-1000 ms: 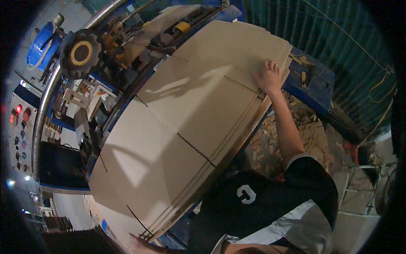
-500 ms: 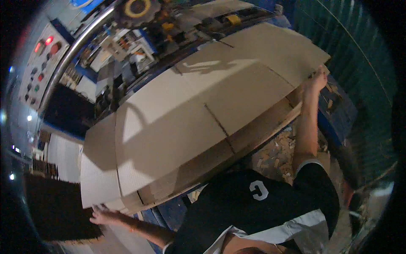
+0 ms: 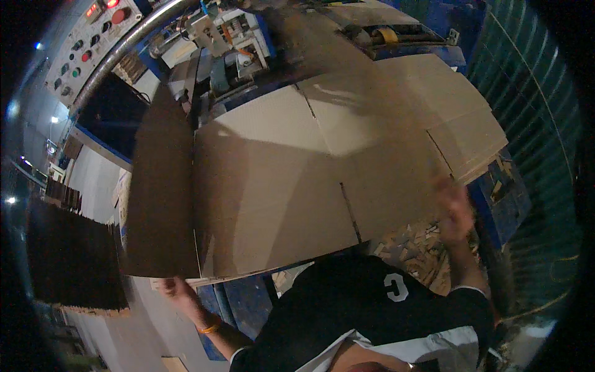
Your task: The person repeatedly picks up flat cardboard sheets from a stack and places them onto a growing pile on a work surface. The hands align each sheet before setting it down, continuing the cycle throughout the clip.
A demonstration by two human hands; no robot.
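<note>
A large brown cardboard sheet [image 3: 273,186] with slots and crease lines spans the machine bed in front of me. Its left panel [image 3: 161,204] is angled up along a crease and lies in shadow. At that panel's near corner my left hand [image 3: 178,295] is closed on the edge, with an orange band at the wrist. My right hand [image 3: 455,209] is by the sheet's near right edge. Motion smears its fingers, so I cannot see whether it touches the cardboard. Beneath the right end, more cardboard edges show.
A control panel [image 3: 90,53] with buttons and a curved metal rail [image 3: 127,53] stand at the upper left. Machine parts [image 3: 232,53] lie beyond the sheet. Cardboard scraps [image 3: 421,254] are heaped below my right arm. A dark cardboard stack [image 3: 74,254] stands left; green corrugated sheeting [image 3: 527,124] rises right.
The sheet's left panel has tilted up and darkened. My right hand has moved nearer me, away from the far right corner. My left hand has shifted slightly right and up in view. The view has turned.
</note>
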